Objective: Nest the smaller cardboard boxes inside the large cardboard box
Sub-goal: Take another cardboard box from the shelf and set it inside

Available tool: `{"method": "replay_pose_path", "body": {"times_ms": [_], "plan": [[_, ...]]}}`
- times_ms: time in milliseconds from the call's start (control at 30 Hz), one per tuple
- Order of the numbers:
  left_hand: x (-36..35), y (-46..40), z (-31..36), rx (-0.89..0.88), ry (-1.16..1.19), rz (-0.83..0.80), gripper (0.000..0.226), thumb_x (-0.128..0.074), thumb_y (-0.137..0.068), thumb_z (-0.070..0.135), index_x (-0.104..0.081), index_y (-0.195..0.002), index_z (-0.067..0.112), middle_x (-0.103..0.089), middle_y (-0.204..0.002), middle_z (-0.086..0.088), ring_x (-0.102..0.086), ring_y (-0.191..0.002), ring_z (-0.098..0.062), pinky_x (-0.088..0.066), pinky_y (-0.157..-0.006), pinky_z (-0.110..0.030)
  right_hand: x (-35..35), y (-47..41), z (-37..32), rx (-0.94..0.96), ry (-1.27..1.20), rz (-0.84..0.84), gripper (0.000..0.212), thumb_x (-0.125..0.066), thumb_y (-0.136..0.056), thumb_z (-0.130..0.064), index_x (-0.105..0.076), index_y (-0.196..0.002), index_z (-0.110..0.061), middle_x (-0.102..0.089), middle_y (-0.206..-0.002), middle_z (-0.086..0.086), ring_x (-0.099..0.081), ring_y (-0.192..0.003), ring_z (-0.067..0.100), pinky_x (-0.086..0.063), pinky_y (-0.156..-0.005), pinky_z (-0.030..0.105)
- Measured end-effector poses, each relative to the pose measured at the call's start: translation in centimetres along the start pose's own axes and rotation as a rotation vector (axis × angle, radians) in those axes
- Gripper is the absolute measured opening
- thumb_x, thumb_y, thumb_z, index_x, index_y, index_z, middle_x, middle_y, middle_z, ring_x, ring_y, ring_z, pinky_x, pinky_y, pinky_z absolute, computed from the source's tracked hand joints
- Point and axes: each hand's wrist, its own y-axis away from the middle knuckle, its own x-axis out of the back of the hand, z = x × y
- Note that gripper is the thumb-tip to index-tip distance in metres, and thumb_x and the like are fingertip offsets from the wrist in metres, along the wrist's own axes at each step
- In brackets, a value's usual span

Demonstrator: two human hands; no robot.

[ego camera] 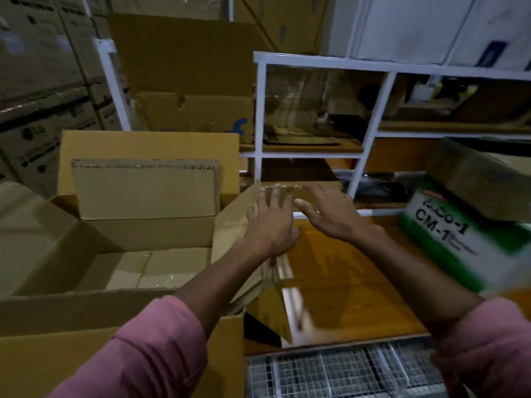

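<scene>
The large cardboard box (86, 311) stands open at the left, its flaps spread outward. Inside it sits a smaller open box (155, 234) with its back flap upright and a taped bottom showing. At the large box's right edge, a brown cardboard box (275, 305) with clear tape along its top is held tilted, and its lower end is blurred. My left hand (270, 222) lies on its face with fingers spread and the thumb at its right edge. My right hand (330, 211) grips its taped top edge, thumb in front.
A white metal shelf frame (260, 110) stands right behind the hands. A green-and-white carton (448, 239) with a brown box on top sits at the right on the orange wooden surface (359, 282). A wire mesh (344, 372) lies below. Stacked cartons (43, 81) fill the left.
</scene>
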Motion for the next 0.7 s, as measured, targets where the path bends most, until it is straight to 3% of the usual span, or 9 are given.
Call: {"method": "replay_pose_path", "body": {"times_ms": [167,300,400,533,600,700], "plan": [[-0.6,-0.8,5.1,-0.063,-0.013,-0.026,0.079,-0.055,-0.099,0.044,-0.012,-0.162,0.021,0.008,-0.17,-0.008,0.01,-0.154,-0.038,-0.01,-0.12,-0.063,2.8,2.8,5.2,-0.102,-0.024,0.05,0.066,-0.029,-0.1,-0.067,-0.049,-0.144,-0.022,-0.057,-0.141,0.006,-0.049,-0.132,0.029,-0.039,-0.105,0.058],[-1.4,-3.4,10.3,-0.12,0.003,-0.011,0.078,-0.056,-0.099,0.044,-0.014,-0.161,0.022,0.008,-0.17,-0.007,0.01,-0.155,-0.037,-0.01,-0.121,-0.063,5.1,4.0,9.8,-0.143,-0.031,0.087,0.07,-0.028,-0.099,-0.07,-0.047,-0.147,-0.023,-0.054,-0.146,0.006,-0.046,-0.136,0.03,-0.039,-0.106,0.059],[-2.5,-6.4,15.4,-0.179,0.017,0.009,0.076,-0.056,-0.099,0.044,-0.016,-0.159,0.024,0.006,-0.17,-0.007,0.009,-0.155,-0.037,-0.01,-0.12,-0.063,7.1,4.0,15.1,-0.12,-0.037,0.111,0.076,-0.022,-0.095,-0.077,-0.051,-0.143,-0.026,-0.06,-0.138,0.003,-0.052,-0.129,0.028,-0.045,-0.1,0.053],[-5.6,-11.7,23.3,-0.253,0.07,0.028,0.074,-0.054,-0.099,0.046,-0.016,-0.159,0.024,0.004,-0.17,-0.008,0.009,-0.154,-0.038,-0.01,-0.121,-0.065,10.8,4.0,23.5,-0.125,-0.022,0.17,0.067,-0.032,-0.101,-0.063,-0.05,-0.147,-0.019,-0.055,-0.147,0.006,-0.047,-0.136,0.03,-0.038,-0.108,0.051],[-7.4,-14.7,27.4,-0.245,0.101,0.018,0.076,-0.054,-0.099,0.046,-0.015,-0.16,0.023,0.004,-0.17,-0.007,0.009,-0.154,-0.037,-0.008,-0.121,-0.065,12.6,4.2,28.2,-0.118,0.012,0.208,0.068,-0.032,-0.099,-0.063,-0.049,-0.148,-0.018,-0.055,-0.148,0.008,-0.049,-0.135,0.03,-0.04,-0.109,0.053],[-9.3,-19.0,34.2,-0.228,0.16,-0.035,0.076,-0.054,-0.1,0.048,-0.015,-0.16,0.022,0.006,-0.17,-0.007,0.008,-0.154,-0.038,-0.007,-0.12,-0.063,15.3,4.2,35.4,-0.089,0.028,0.277,0.056,-0.041,-0.105,-0.052,-0.054,-0.144,-0.014,-0.059,-0.143,0.01,-0.054,-0.131,0.028,-0.043,-0.107,0.046]]}}
